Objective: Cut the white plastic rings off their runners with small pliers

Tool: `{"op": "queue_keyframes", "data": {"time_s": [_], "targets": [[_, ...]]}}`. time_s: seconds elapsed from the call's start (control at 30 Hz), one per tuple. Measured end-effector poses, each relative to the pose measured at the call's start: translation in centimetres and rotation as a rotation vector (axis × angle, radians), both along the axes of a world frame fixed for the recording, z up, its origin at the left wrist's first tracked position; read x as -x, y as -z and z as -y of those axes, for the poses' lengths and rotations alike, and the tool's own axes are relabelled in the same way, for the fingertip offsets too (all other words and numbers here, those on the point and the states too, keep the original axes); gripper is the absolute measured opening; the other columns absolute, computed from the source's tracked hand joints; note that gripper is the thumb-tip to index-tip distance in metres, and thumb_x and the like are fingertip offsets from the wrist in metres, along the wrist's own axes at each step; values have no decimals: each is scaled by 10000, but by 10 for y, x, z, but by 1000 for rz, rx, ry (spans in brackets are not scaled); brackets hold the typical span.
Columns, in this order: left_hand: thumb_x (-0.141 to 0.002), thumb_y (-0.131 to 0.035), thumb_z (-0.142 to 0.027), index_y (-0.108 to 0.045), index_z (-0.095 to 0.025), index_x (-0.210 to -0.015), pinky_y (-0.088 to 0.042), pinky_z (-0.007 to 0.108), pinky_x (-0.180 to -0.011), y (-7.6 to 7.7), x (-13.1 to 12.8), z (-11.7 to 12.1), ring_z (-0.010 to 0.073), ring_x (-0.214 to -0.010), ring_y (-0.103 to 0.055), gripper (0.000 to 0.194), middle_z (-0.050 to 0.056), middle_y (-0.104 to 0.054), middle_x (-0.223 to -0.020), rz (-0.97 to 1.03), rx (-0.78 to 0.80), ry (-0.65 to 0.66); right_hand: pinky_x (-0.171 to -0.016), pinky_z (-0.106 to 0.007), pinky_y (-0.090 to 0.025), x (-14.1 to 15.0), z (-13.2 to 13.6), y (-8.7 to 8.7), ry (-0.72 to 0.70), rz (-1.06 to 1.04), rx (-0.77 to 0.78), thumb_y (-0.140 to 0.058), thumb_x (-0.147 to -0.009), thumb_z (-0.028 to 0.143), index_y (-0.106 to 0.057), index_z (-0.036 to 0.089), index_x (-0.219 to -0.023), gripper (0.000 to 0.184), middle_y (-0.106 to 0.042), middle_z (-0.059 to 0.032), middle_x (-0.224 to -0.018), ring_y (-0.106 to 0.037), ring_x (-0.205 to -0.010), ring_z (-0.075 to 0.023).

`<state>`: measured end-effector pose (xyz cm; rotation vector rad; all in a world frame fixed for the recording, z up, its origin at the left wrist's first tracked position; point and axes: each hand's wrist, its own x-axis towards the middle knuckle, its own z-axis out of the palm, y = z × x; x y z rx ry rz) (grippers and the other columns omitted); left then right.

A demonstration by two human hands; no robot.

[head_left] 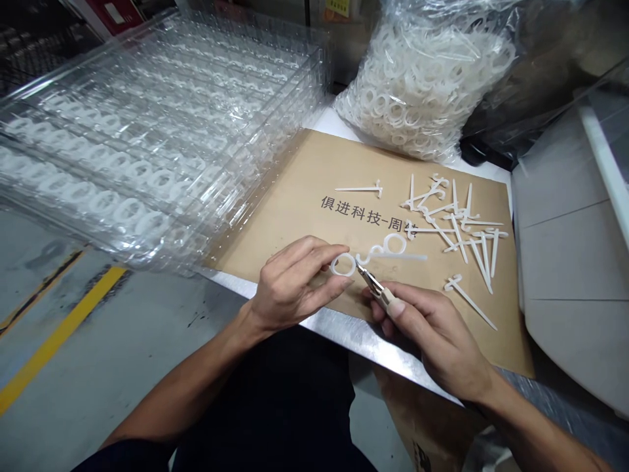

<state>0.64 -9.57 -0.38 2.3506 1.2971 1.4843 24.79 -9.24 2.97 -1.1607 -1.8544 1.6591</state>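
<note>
Between the thumb and fingers of my left hand [297,278] is a translucent white plastic ring [343,265], pinched at its left side. A thin curved runner [374,252] reaches right from it toward a second ring [395,244] and a straight stem [413,257]. My right hand [432,328] is wrapped round a pair of nippers [378,286] with pale handles. Their metal tips meet the runner close beside the held ring. Whether the blades have cut through, I cannot tell.
Several white sprue pieces [455,223] lie scattered on the brown cardboard sheet [295,216]. Stacked clear trays [162,131] with rings stand at the left. A clear bag [417,85] full of rings sits at the back. A grey panel [574,262] borders the right side.
</note>
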Motion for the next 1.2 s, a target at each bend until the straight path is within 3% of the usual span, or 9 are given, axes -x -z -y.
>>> {"op": "queue_keyframes", "data": {"time_s": [0.57, 0.8, 1.0, 1.2], "targets": [[-958, -748, -250, -728, -99, -1152, -560, 238, -689, 3, 2, -3, 124, -736, -666, 247, 64, -724, -863, 20, 15, 47, -627, -316, -377, 4, 3, 3, -39, 125, -129, -344, -1139, 452, -523, 209, -813, 444, -512, 6, -732, -453, -647, -148], [-935, -785, -341, -745, -100, -1118, -549, 227, -672, 2, 2, -3, 128, -744, -678, 306, 67, -731, -846, 46, -20, 21, -610, -301, -373, 2, 2, 6, -9, 52, 20, -375, -1133, 514, -645, 195, -988, 442, -514, 21, -768, -467, -645, -129], [-949, -758, -408, -754, -145, -1086, -557, 217, -656, 0, 1, -3, 113, -705, -673, 296, 33, -722, -807, 58, -68, -43, -617, -301, -369, 2, 1, 4, -23, 28, 7, -401, -1127, 508, -603, 199, -886, 441, -487, 29, -743, -447, -646, -127], [-927, -787, -408, -753, -144, -1082, -559, 231, -671, 3, 3, -2, 123, -729, -676, 308, 40, -724, -827, 72, -43, -51, -616, -296, -369, 1, 1, 4, -24, 24, 9, -411, -1126, 496, -651, 198, -980, 409, -480, 30, -753, -430, -652, -129]]}}
